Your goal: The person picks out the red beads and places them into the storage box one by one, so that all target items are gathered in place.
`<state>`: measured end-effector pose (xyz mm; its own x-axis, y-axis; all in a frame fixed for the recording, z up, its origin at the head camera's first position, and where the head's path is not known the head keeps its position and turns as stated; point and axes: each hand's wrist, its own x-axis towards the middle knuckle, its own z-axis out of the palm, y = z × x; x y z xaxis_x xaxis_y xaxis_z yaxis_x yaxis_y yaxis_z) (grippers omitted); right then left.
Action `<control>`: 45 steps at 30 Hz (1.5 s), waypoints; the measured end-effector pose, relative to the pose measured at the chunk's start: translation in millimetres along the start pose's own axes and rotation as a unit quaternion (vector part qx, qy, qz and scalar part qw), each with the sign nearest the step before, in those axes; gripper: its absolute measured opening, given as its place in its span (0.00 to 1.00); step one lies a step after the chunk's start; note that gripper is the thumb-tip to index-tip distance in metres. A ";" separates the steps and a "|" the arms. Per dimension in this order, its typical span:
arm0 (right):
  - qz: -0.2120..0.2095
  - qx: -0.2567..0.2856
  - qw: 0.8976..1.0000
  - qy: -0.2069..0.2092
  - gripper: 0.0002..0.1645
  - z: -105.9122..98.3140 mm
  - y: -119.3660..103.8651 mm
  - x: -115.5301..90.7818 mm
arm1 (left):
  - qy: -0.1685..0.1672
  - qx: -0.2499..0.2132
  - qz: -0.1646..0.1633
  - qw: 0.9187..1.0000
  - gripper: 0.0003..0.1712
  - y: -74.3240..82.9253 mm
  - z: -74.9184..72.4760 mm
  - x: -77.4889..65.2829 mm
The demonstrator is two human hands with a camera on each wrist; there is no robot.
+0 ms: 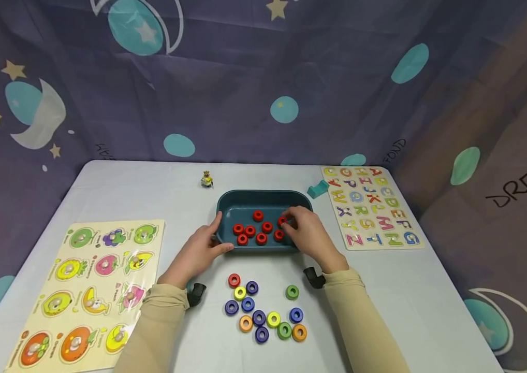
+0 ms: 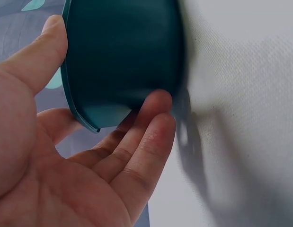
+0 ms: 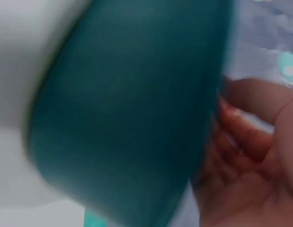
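A dark teal tray with several red rings in it stands mid-table. My left hand holds its left end; in the left wrist view the thumb lies at the rim and the fingers touch the outer wall. Over the tray's right side, my right hand pinches a red ring between thumb and fingers. In the right wrist view the tray wall is blurred and hides the fingertips. Below the tray lie loose rings, including a red one, a yellow one and a green one.
A fruit puzzle board lies at the left, and an alphabet puzzle board at the back right. Beside the latter is a small teal block. A tiny figurine stands behind the tray. A patterned curtain hangs behind the table.
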<state>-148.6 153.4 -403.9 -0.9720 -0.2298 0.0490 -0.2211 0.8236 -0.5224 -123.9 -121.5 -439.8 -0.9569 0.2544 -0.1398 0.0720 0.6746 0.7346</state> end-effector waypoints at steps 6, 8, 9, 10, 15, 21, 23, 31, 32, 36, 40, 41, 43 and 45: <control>-0.107 0.126 0.982 -0.089 0.10 -0.1 -26.9 -23.9 | 0.005 0.004 0.003 1.000 0.53 0.1 -0.4 0.2; -0.135 0.133 0.973 -0.134 0.10 3.4 -35.2 -30.1 | 0.008 0.008 0.005 1.000 0.53 -0.1 -0.4 0.5; -0.143 0.132 0.969 -0.154 0.11 6.1 -38.6 -32.7 | 0.008 0.008 0.005 1.000 0.53 -0.3 -0.3 0.6; -0.148 0.125 0.966 -0.172 0.11 9.4 -41.9 -34.9 | 0.009 0.010 0.006 1.000 0.53 -0.6 -0.2 0.7; -0.157 0.055 0.963 -0.211 0.13 31.7 -52.5 -40.4 | 0.004 0.012 0.006 1.000 0.53 -1.9 0.0 0.8; -0.212 -0.032 0.955 -0.203 0.17 59.0 -57.0 -38.6 | 0.004 0.011 0.015 1.000 0.52 -2.6 -0.3 1.4; -0.236 -0.045 0.947 -0.211 0.18 63.9 -59.1 -38.0 | 0.002 0.012 0.017 1.000 0.52 -2.7 -0.4 1.6; -0.224 -0.056 0.946 -0.228 0.13 66.6 -65.5 -38.2 | 0.000 0.011 0.012 1.000 0.52 -2.1 -0.8 1.1; -0.213 -0.058 0.949 -0.226 0.13 64.7 -65.6 -39.5 | 0.000 0.010 0.011 1.000 0.52 -1.7 -0.9 1.0; -0.162 -0.051 0.961 -0.217 0.16 51.7 -61.5 -49.9 | -0.004 0.004 0.006 1.000 0.53 0.3 -0.7 0.6; -0.113 -0.013 0.975 -0.189 0.17 31.5 -48.9 -63.0 | -0.007 0.000 0.004 1.000 0.52 2.8 -0.4 1.3; -0.105 -0.002 0.979 -0.174 0.17 26.1 -45.0 -65.2 | -0.006 0.001 0.003 1.000 0.52 3.1 -0.5 1.4; -0.089 0.017 0.987 -0.131 0.17 15.8 -36.5 -66.6 | -0.005 0.002 0.000 1.000 0.52 3.0 -0.9 1.3; -0.073 0.025 0.994 -0.075 0.17 7.3 -28.0 -63.9 | -0.003 0.002 -0.003 1.000 0.52 2.3 -1.4 1.1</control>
<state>-79.7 141.3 -398.6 -0.9061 -0.4231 0.0012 -0.3509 0.7499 -0.5608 -125.1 -120.6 -437.4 -0.9555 0.2553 -0.1481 0.0681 0.6790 0.7309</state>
